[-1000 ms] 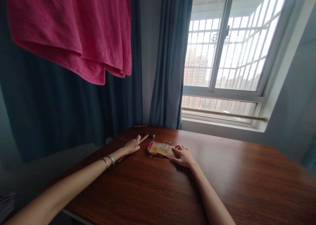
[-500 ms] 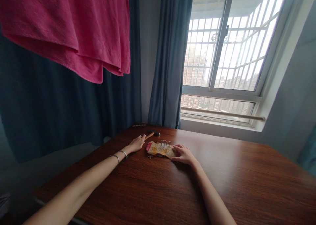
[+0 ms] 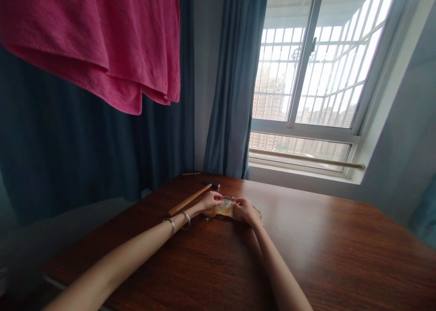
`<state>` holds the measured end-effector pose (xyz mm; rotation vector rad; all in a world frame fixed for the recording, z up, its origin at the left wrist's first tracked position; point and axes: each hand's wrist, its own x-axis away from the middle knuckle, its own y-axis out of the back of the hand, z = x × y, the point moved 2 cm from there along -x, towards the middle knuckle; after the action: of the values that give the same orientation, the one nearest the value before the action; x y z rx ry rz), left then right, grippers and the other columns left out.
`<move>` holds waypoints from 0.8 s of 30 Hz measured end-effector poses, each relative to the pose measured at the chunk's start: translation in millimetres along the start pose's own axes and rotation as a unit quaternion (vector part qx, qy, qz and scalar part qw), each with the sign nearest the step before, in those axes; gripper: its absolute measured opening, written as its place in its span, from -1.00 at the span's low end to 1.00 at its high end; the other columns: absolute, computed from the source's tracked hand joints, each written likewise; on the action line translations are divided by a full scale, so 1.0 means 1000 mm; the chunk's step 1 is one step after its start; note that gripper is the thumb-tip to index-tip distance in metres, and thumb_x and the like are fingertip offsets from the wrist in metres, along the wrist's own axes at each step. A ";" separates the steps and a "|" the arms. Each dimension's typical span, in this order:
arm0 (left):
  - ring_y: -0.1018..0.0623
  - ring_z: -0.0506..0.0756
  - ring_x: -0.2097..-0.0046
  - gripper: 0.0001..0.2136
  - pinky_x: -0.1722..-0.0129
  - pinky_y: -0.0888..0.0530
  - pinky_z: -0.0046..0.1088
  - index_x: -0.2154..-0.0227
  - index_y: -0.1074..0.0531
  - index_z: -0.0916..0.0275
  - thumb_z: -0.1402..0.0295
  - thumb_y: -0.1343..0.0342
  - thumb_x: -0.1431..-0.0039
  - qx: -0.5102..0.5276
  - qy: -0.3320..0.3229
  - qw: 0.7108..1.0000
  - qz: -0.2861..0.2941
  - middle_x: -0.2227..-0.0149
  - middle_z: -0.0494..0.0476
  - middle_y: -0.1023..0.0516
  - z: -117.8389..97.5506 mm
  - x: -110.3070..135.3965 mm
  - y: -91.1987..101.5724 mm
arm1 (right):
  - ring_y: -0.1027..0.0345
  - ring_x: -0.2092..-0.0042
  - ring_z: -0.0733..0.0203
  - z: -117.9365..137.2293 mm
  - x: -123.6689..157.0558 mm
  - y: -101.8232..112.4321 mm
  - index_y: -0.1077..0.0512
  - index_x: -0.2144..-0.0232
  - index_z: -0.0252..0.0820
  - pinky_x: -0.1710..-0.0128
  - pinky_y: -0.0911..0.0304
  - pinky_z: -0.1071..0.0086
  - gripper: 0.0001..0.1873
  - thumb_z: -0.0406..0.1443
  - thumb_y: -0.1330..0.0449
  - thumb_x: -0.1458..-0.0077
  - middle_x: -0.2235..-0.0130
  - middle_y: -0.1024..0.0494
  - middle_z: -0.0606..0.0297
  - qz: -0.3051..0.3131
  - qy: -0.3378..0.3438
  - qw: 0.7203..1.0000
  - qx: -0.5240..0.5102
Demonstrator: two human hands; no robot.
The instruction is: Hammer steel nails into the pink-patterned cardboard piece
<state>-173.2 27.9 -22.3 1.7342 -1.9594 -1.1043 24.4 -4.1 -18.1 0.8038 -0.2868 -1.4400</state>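
A torn, speckled piece of cardboard (image 3: pixel 226 212) with yellow patches lies on the table. Several thin nails (image 3: pixel 229 199) stand upright in a row along it. My left hand (image 3: pixel 210 202), bracelets at its wrist, pinches at the row's left end. At the right end, the fingers of my right hand (image 3: pixel 244 209) close together on the nails in the same way. What exactly sits between the fingertips is small and partly hidden. Behind and left of my left hand lies a hammer (image 3: pixel 190 200) with a wooden handle and a dark head, touched by neither hand.
The brown wooden table (image 3: pixel 327 243) stretches far to the right. A blue curtain (image 3: pixel 233 83) hangs at its back edge beside a barred window (image 3: pixel 293 74). A pink towel (image 3: pixel 102 42) hangs at upper left. A small pale strip (image 3: pixel 191 173) lies in the far corner.
My left hand has let go of the hammer handle and moved right to the nails. My right hand has shifted left from the cardboard's right end to the nails, its fingers now closed.
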 end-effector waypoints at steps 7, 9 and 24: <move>-0.51 0.11 0.27 -0.73 0.26 -0.39 -0.44 0.33 -0.52 0.38 0.35 -0.04 0.07 0.014 -0.010 1.000 -0.014 0.30 0.18 -0.58 0.005 0.004 -0.013 | -0.37 0.28 0.30 -0.013 -0.005 -0.016 -0.53 0.41 -0.11 0.28 -0.17 0.54 -0.80 -0.34 -0.09 0.03 0.31 -0.55 0.30 -0.049 0.017 0.998 0.023; -0.51 0.11 0.28 -0.73 0.27 -0.38 -0.44 0.35 -0.53 0.37 0.32 -0.03 0.05 0.008 -0.013 1.000 -0.026 0.32 0.19 -0.58 0.006 0.004 -0.012 | -0.37 0.28 0.31 -0.017 -0.007 -0.018 -0.52 0.40 -0.12 0.27 -0.16 0.55 -0.81 -0.34 -0.10 0.02 0.30 -0.54 0.28 -0.056 0.017 0.998 0.026; -0.44 0.03 0.48 -0.67 0.50 -0.31 -0.51 0.40 -0.48 0.37 0.19 0.03 -0.02 0.082 0.049 0.993 -0.064 0.48 0.15 -0.51 -0.005 0.009 0.000 | -0.38 0.29 0.29 0.003 -0.007 0.005 -0.43 0.30 -0.19 0.35 -0.21 0.51 -0.74 -0.30 0.04 -0.10 0.29 -0.54 0.22 0.012 -0.043 0.999 0.019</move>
<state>-171.9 18.2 -21.3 1.9838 -1.9506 -0.8994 24.8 0.9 -10.9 0.7683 -0.3884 -1.4519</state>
